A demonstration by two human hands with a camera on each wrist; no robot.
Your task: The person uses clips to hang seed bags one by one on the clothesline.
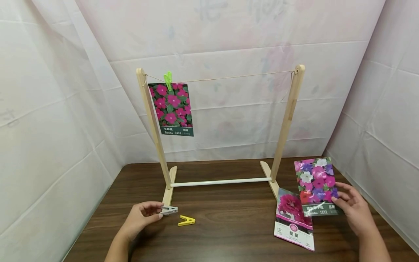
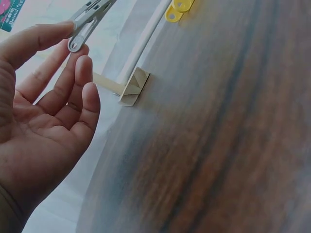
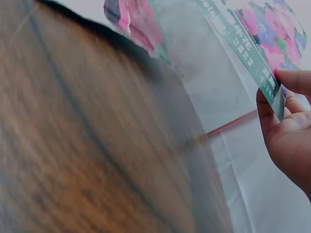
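Between thumb and fingertips my left hand pinches a grey clothespin, seen closer in the left wrist view. On the table just right of it lies a yellow clothespin. My right hand holds a seed packet with mixed petunia-like flowers by its lower right edge, thumb in front. Partly behind that packet, a second packet with a dark pink flower lies on the table. A green clothespin clips a packet with pink flowers to the string's left end.
A wooden stand with a left post, a right post and a white crossbar stands on the dark wood table. A thin string runs between the post tops. Pale cloth hangs behind and at both sides.
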